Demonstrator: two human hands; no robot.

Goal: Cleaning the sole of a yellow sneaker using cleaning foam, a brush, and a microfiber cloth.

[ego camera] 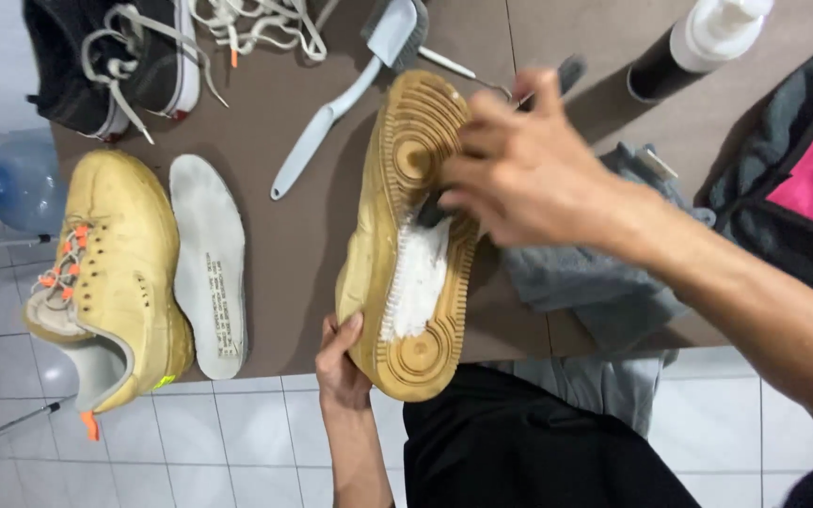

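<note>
We keep the yellow shoe [397, 235] tipped sole-up on the brown surface [294, 235] and work the small brush [432, 211] through the white foam [421, 273] along the tread grooves. Our left hand [341, 362] curls closed around the heel edge, steadying it; our right hand [519, 169] is closed on the brush, pressing down mid-sole.

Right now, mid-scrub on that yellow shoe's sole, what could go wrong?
1. The yellow shoe stands on its side at the table edge, steadied only by the left hand at one end; a hard stroke could tip or slide it off.
2. White foam on the sole may drip onto the black trousers below.
3. The right hand works close to the grey cloth and could drag it.
</note>
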